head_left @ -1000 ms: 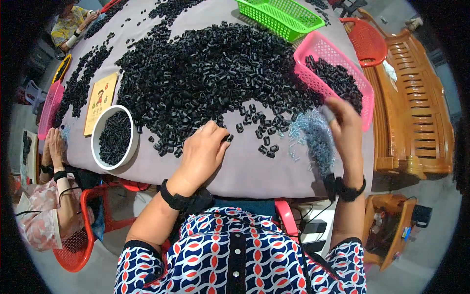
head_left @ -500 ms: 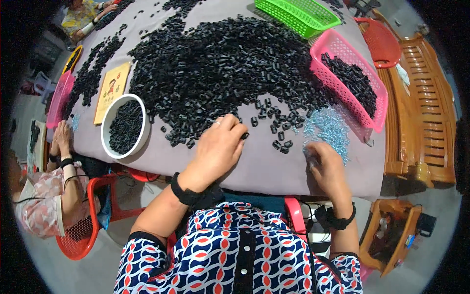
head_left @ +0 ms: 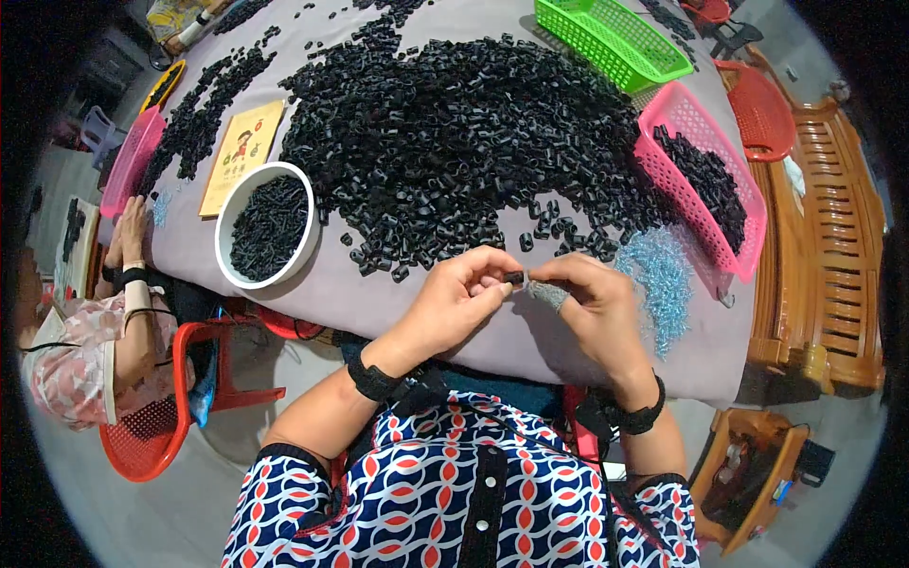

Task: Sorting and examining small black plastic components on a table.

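Tabletop point(head_left: 355, 295) takes up most of my view, draped in a pale mauve cloth, and across its middle spreads a dense pile of black parts point(head_left: 454, 142). Right of that pile I see a pink basket point(head_left: 701, 114) part-filled with more black pieces, and behind it a green basket point(head_left: 615, 47). To the left, a round white bowl point(head_left: 223, 232) holds thin dark pieces. Just beside the right hand point(head_left: 597, 308) lies a loose heap of clear bluish slivers point(head_left: 658, 293). From where I sit, the left hand point(head_left: 459, 301) pinches a small black piece point(head_left: 514, 278) between thumb and fingers, above the bare cloth in front of the pile. The right hand's fingertips draw close to that piece's right end; I cannot tell whether they pinch a sliver, since anything there is too small to make out. My main worry is the pinch: so little of the piece is gripped that a push off its line could pop it loose, and among its lookalikes I would lose track of it. The heap bothers me too, because a careless swing of the right wrist could scatter those light slivers across the cloth.
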A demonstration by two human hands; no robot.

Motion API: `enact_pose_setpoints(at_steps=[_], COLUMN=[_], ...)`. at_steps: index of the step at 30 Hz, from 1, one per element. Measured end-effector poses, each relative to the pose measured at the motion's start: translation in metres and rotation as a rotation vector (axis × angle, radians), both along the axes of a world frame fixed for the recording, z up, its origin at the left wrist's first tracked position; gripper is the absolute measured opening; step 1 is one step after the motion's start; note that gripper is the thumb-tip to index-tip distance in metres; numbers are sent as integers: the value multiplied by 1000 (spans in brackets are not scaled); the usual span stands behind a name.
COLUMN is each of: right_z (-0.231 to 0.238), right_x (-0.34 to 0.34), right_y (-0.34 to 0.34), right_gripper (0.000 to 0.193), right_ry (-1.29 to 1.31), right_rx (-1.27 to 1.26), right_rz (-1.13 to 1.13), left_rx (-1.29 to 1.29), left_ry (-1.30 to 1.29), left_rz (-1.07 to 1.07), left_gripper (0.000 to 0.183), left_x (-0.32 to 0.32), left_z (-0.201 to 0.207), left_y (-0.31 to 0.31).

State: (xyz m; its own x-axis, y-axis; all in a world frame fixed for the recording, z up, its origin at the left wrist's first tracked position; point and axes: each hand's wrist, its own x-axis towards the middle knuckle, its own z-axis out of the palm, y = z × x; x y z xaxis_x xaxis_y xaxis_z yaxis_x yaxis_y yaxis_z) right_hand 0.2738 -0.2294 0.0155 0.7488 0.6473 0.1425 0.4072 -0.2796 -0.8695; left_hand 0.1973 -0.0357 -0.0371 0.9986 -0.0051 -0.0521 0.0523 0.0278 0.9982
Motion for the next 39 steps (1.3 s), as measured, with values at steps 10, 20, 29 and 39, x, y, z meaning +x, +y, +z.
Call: enact_pose_setpoints(at_steps=[10, 20, 29, 39], right_z=[-20, -21, -16, -20], right_x=[4, 6, 6, -5], right_y=[-5, -2, 3, 4], right_gripper=[28, 20, 26, 37], right_ry=[378, 497, 261, 501], right_rx=[143, 338, 116, 299], right_rz=[-132, -59, -28, -52], left_rx=[-339, -218, -294, -211], left_ry=[120, 120, 177, -43], left_rz=[-40, -53, -32, 101], left_gripper=[18, 25, 29, 20], left_x=[5, 5, 2, 3], left_z=[-1, -2, 4, -1], left_y=[-8, -14, -8, -3])
